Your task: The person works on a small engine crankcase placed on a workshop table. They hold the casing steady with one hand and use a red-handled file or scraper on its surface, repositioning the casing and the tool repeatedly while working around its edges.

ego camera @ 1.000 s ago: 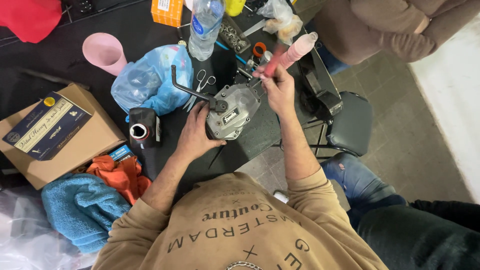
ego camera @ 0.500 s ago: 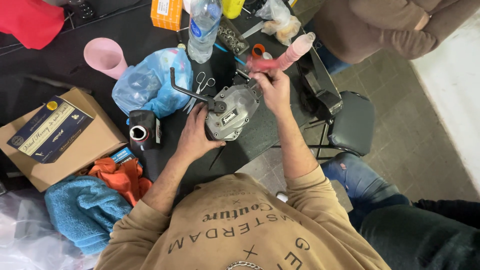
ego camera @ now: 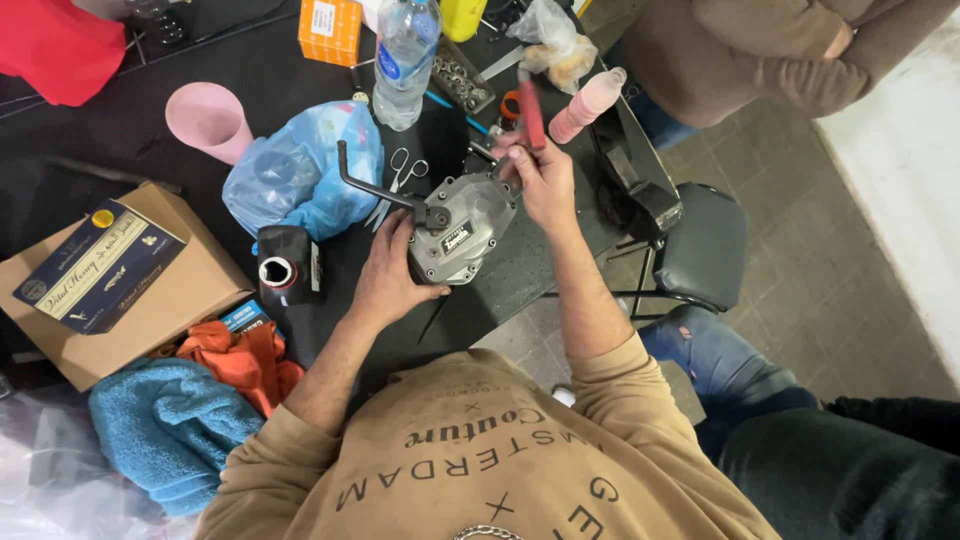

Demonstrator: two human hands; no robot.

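A grey metal motor casing (ego camera: 470, 232) with a black bent lever (ego camera: 375, 188) lies on the black table (ego camera: 140, 190). My left hand (ego camera: 388, 272) rests on the casing's near left side and steadies it. My right hand (ego camera: 543, 178) is at the casing's far right corner, closed around a red-handled tool (ego camera: 530, 108) that points up and away from me. The tool's tip is hidden behind my fingers.
Beyond the casing lie scissors (ego camera: 400, 175), a blue plastic bag (ego camera: 300, 170), a water bottle (ego camera: 405, 55), a pink bottle (ego camera: 590, 103) and a pink cup (ego camera: 205, 120). A black tube part (ego camera: 285, 265), cardboard box (ego camera: 150, 320) and cloths (ego camera: 200, 400) sit left. Another person (ego camera: 780, 50) and a stool (ego camera: 705, 245) are right.
My right hand has drawn the red-handled tool back from beside the pink bottle and turned it more upright over the casing's corner. My left hand stays on the casing.
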